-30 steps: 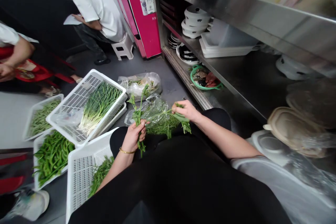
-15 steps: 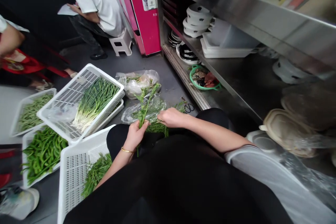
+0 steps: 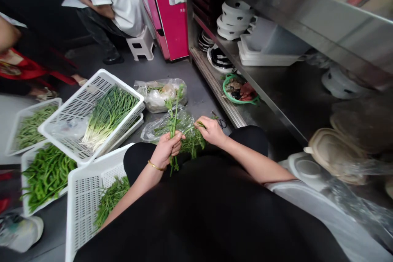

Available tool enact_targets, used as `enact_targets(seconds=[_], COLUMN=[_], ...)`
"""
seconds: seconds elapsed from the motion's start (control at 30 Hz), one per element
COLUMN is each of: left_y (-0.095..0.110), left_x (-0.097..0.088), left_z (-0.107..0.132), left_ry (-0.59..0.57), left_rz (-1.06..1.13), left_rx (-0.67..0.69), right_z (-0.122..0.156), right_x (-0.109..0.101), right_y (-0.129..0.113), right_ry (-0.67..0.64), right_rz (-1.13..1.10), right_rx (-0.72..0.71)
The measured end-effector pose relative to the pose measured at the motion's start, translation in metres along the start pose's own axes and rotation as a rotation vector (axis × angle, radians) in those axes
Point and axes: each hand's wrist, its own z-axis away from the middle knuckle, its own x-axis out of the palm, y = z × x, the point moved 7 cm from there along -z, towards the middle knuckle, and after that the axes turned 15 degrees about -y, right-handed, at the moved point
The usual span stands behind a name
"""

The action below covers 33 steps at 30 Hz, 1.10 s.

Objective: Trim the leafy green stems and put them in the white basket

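Note:
My left hand point(image 3: 170, 147) is closed around a small bunch of leafy green stems point(image 3: 174, 116), held upright over my lap. To its right, my right hand point(image 3: 211, 130) pinches the end of a thin green stem that runs across toward the left hand. Beneath and between the hands lies a heap of loose greens point(image 3: 193, 143). Just beyond it is a clear plastic bag point(image 3: 150, 130) with more greens. On my left, a white basket point(image 3: 81, 196) holds cut leafy greens point(image 3: 112, 200).
Farther left, white baskets hold scallions point(image 3: 107, 116), green peppers point(image 3: 50, 174) and green beans point(image 3: 38, 125). A filled plastic bag point(image 3: 161, 95) lies on the floor ahead. The metal shelf point(image 3: 276, 106) on the right carries dishes and a green basket point(image 3: 229, 98). Another person sits on a stool point(image 3: 141, 45).
My right hand has moved right, away from the left, with a stem stretched between them. The left hand has shifted slightly right and turned, its fingers now wrapped round the bunch.

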Motion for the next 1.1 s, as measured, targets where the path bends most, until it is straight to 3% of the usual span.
enact_targets(seconds=[0.07,0.17,0.23,0.3,0.37,0.43,0.5,0.63,0.73,0.8,0.97,1.1], left_y=[0.002,0.005,0.007,0.009,0.012,0.016,0.019,0.014,0.008,0.001,0.006,-0.006], left_x=[-0.010,-0.031,-0.042,-0.046,-0.046,-0.040,-0.028,-0.007,-0.012,-0.022,-0.037,-0.021], left_z=[0.003,0.011,0.013,0.011,0.006,0.001,-0.005,-0.009,-0.009,-0.007,0.000,0.000], left_ry=[0.052,0.157,0.193,0.215,0.220,0.193,0.093,-0.123,-0.066,0.019,0.194,-0.001], left_rz=[0.022,-0.058,-0.202,-0.347,-0.425,-0.415,-0.302,-0.023,-0.003,-0.091,-0.513,-0.336], left_rx=[0.019,0.007,-0.022,-0.020,-0.003,0.020,0.008,-0.106,-0.088,-0.074,0.051,-0.147], right_z=[0.006,0.024,0.031,0.031,0.024,0.012,-0.002,-0.024,-0.025,-0.020,-0.018,-0.041], right_x=[-0.027,-0.082,-0.108,-0.120,-0.112,-0.085,-0.052,-0.003,0.021,0.020,-0.012,-0.010], right_y=[0.016,0.048,0.057,0.051,0.037,0.021,0.006,-0.020,-0.027,-0.026,-0.029,-0.020], right_ry=[0.120,0.362,0.392,0.339,0.203,0.001,-0.161,-0.256,-0.411,-0.427,-0.188,-0.152], right_rz=[-0.004,-0.179,-0.293,-0.363,-0.405,-0.397,-0.295,0.019,0.227,0.271,0.181,-0.029], right_rx=[0.060,0.208,0.210,0.154,0.107,0.112,0.120,0.031,0.010,0.034,0.058,0.114])
